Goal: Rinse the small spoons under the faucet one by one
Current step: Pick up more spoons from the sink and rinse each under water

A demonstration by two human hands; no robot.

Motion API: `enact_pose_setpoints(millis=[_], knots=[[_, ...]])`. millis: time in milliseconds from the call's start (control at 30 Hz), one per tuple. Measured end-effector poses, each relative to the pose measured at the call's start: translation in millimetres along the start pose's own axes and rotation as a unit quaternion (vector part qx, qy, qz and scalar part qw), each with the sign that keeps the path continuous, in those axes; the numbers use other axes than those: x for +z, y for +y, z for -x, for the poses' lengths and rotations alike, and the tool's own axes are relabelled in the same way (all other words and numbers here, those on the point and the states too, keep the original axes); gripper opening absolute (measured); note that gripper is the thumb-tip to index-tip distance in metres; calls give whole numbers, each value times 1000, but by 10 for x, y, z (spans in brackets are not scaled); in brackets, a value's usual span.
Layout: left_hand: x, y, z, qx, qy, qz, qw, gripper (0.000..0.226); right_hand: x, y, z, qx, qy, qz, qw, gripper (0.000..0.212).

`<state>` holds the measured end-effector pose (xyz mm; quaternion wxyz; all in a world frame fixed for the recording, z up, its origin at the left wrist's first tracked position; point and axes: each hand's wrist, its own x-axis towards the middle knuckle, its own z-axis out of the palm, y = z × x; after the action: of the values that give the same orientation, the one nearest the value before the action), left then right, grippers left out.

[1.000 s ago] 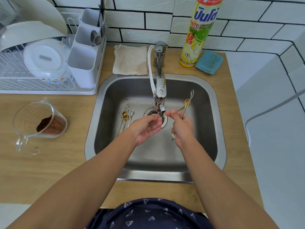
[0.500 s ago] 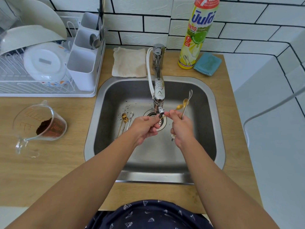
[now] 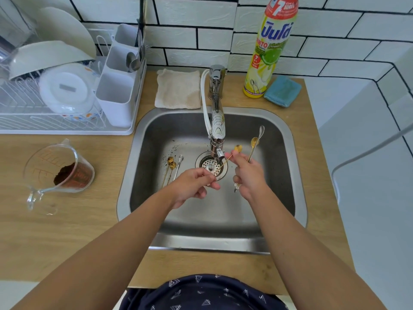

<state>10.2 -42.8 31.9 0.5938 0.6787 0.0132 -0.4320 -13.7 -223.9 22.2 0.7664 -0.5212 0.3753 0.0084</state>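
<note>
Below, steel sink (image 3: 288,166) set in wooden surface (image 3: 67,231), faucet (image 3: 218,121) over drain. Left hand (image 3: 193,186) pinching gold spoon (image 3: 226,161) by handle, long axis slanting up-right, bowl beside spout at right-hand fingertips (image 3: 229,155). Right hand (image 3: 249,179) gripping two more spoons (image 3: 256,143). Three dirty spoons (image 3: 173,167) left of drain.

Two bare forearms reach forward from the bottom corners, converging toward the middle. The left hand (image 3: 194,184) has its fingers curled, thumb and fingertips pinched together. The right hand (image 3: 247,173), close beside it, is closed in a fist-like grip, forefinger and thumb raised and pinching.
</note>
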Motion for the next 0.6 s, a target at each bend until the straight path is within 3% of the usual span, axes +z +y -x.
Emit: enact_pose_setpoints(millis=[233,433,600], knots=[[9,-52,146,34,44,-9,998,19,248,327,251,69,-99,65,991,15],[-64,-99,218,28,37,-73,996,21,224,172,92,51,-46,2,998,21],[-51,-96,205,38,47,-111,992,23,202,320,236,83,-117,94,985,9]])
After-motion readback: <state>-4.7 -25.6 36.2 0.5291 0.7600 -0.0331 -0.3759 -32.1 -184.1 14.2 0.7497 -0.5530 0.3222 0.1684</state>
